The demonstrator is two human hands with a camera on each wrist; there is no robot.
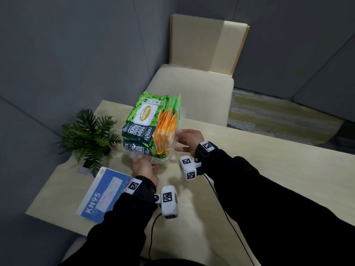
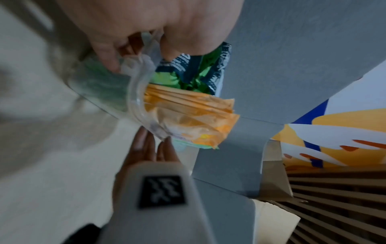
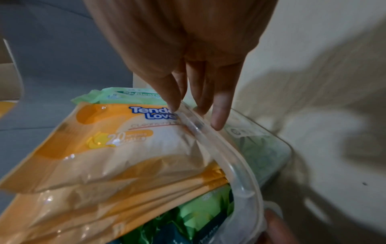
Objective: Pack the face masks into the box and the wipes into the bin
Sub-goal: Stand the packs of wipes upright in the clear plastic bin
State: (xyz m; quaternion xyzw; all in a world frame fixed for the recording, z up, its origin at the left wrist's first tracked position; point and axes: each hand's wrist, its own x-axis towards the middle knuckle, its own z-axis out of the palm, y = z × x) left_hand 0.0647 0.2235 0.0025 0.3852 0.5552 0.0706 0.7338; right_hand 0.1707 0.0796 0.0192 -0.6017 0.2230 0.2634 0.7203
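Both hands held the tilted clear bin (image 1: 163, 159) at table centre: left hand (image 1: 143, 167) gripping its 6 o'clock rim, right hand (image 1: 189, 140) its 3 o'clock rim. Orange wipes (image 1: 166, 131) and green wipes (image 1: 143, 120) leaned toward 12 o'clock and could probably spill. Mask box (image 1: 101, 194) lay at 7 o'clock.
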